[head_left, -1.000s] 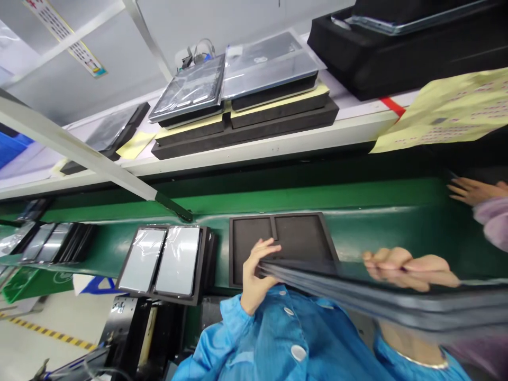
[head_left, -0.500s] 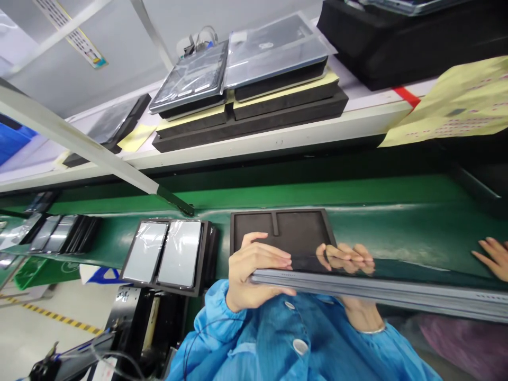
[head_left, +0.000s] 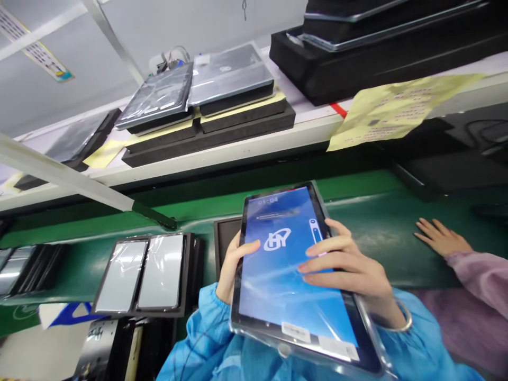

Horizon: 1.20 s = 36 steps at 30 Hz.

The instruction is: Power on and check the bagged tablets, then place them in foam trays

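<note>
A tablet with a lit blue screen, a white logo and a clock readout is tilted face-up before my chest, in a clear plastic sleeve. My left hand grips its left edge, thumb over the screen and other fingers hidden behind. On the right side, my right hand holds the edge, with several fingers laid across the glass. Two paper labels show near the tablet's lower edge. Behind it a black foam tray is mostly covered.
Wrapped tablets lie in a foam tray on the green bench, left. More wrapped tablets rest on foam along the shelf above. A yellow paper sheet hangs off the shelf. At right, a co-worker's hand lies on the bench.
The tablet, seen nearly edge-on before, is now turned so its lit screen faces me. My right hand has come from behind it onto its right side. The view has shifted right.
</note>
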### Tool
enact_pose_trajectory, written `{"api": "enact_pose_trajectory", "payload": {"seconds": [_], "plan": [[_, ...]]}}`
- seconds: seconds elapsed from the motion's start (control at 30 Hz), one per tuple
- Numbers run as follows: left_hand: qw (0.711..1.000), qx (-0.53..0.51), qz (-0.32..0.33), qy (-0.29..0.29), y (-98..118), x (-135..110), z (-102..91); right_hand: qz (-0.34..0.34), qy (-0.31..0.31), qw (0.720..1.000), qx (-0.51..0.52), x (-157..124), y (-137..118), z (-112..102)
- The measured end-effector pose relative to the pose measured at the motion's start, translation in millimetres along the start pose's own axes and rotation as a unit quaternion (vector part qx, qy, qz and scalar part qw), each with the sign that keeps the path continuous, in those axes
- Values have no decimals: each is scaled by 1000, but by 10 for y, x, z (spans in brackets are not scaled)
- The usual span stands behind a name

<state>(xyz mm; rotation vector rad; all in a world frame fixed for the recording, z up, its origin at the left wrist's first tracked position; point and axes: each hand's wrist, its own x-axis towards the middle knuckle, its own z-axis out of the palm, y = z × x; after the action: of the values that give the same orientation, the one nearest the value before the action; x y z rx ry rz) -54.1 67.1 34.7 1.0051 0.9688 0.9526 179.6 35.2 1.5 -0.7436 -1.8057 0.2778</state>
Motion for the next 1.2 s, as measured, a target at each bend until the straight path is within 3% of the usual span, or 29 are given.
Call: {"api": "enact_pose_trajectory", "payload": {"seconds": [0.07,0.13,0.23,0.3,0.37,0.57,0.87,1.1,1.2], "plan": [[995,-78,-42,51,22,-7,-26,57,83,995,3,40,-85,72],[984,-137,-56,103,16,-31,-59,175,149,967,109,-3,-128,126],[981,-140,-29,134,8,-89,-99,320,116,892,299,-116,-229,159],[982,-130,-19,138,15,-137,-124,388,103,847,348,-147,-347,165],[983,-122,-18,135,24,-188,-150,418,125,826,358,-124,-470,170],[986,-93,-9,138,92,-317,-139,421,153,823,349,-10,-617,194],[987,-80,-21,136,170,-385,-134,427,150,841,297,-128,-662,119],[981,-96,-29,165,198,-392,-59,398,132,800,429,-31,-538,14],[982,-84,-26,164,209,-397,-31,407,141,825,365,48,-523,-51]]}}
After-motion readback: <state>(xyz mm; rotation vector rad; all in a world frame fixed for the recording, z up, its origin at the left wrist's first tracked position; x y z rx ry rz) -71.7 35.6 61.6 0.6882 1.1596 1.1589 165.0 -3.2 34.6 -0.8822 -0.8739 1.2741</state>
